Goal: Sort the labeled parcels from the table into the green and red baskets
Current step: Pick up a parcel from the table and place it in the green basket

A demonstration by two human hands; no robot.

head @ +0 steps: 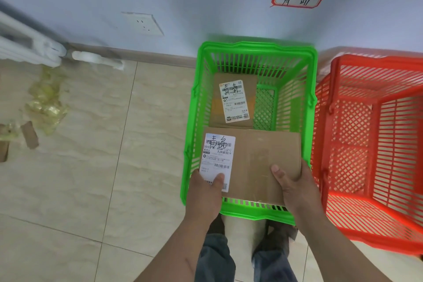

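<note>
While both grip the parcel (251,162) over the green basket (194,121) | left hand (203,192) thumb on label | right hand (295,186) at corner

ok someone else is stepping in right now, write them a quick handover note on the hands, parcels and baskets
Left hand: grips the near left corner of the held parcel, thumb on its label.
Right hand: grips the near right corner.
Held parcel: over the green basket, not yet released.
Done: one labeled parcel lies on the green basket's floor.
Red basket: no parcels visible in the part shown.
Left: lower and release this parcel into the green basket. The table is out of view, so remaining parcels are unknown.
</note>
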